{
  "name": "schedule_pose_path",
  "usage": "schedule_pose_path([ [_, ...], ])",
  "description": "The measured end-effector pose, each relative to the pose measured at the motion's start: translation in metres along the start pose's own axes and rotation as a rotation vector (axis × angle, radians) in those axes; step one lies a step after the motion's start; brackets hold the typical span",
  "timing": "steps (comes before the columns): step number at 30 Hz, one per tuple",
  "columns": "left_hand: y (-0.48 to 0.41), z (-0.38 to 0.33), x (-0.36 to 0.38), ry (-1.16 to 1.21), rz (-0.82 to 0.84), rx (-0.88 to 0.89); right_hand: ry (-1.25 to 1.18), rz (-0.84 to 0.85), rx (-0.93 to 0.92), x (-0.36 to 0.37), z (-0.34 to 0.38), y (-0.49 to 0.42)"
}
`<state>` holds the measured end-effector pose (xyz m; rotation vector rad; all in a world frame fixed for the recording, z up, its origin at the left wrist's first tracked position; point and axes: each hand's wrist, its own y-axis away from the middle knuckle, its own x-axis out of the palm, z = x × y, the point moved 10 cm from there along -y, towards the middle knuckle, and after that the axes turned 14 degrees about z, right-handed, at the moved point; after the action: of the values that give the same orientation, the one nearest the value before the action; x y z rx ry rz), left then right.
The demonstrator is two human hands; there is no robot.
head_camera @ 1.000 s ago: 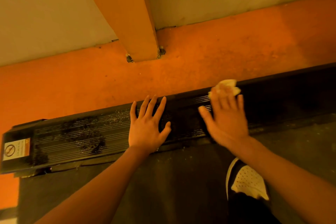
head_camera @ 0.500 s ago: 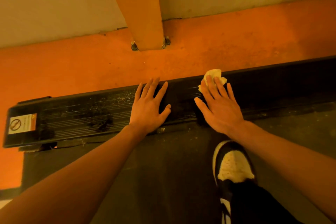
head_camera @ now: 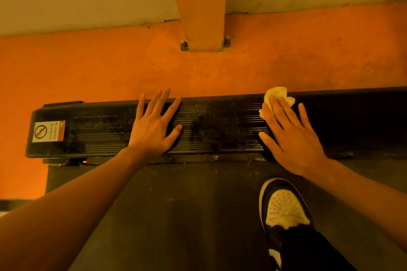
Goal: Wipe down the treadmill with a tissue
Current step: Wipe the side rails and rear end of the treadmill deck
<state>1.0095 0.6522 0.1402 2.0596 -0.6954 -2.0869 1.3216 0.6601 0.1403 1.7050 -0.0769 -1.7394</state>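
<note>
The treadmill's black ribbed side rail (head_camera: 220,130) runs left to right, dusty with dark smears in its middle. My left hand (head_camera: 154,125) rests flat on the rail with fingers spread. My right hand (head_camera: 290,136) presses a crumpled pale tissue (head_camera: 276,97) onto the rail with straight fingers; most of the tissue is hidden under them. The dark treadmill belt (head_camera: 176,204) lies below the rail.
An orange floor strip (head_camera: 110,68) lies beyond the rail, with an orange post (head_camera: 202,6) bolted into it. A warning sticker (head_camera: 48,131) marks the rail's left end. My black-and-white shoe (head_camera: 284,207) stands on the belt under my right arm.
My right hand has slid the tissue to the right along the rail, widening the gap between my hands. My left hand stays flat on the rail.
</note>
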Motion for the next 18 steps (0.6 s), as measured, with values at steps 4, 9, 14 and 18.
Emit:
schedule_pose_path([
  [4,0.003,0.004,0.006,-0.007,0.0,-0.013,-0.062,-0.012,0.034,-0.005,0.003,-0.004],
  [9,0.005,0.001,0.005,0.033,-0.015,-0.008,-0.099,0.027,-0.129,-0.017,0.079,-0.04],
  [14,0.006,0.003,0.002,0.085,-0.053,0.009,-0.12,0.08,-0.305,-0.03,0.17,-0.084],
  [18,0.006,0.004,0.003,0.087,-0.05,0.002,-0.091,0.068,-0.398,-0.035,0.189,-0.094],
])
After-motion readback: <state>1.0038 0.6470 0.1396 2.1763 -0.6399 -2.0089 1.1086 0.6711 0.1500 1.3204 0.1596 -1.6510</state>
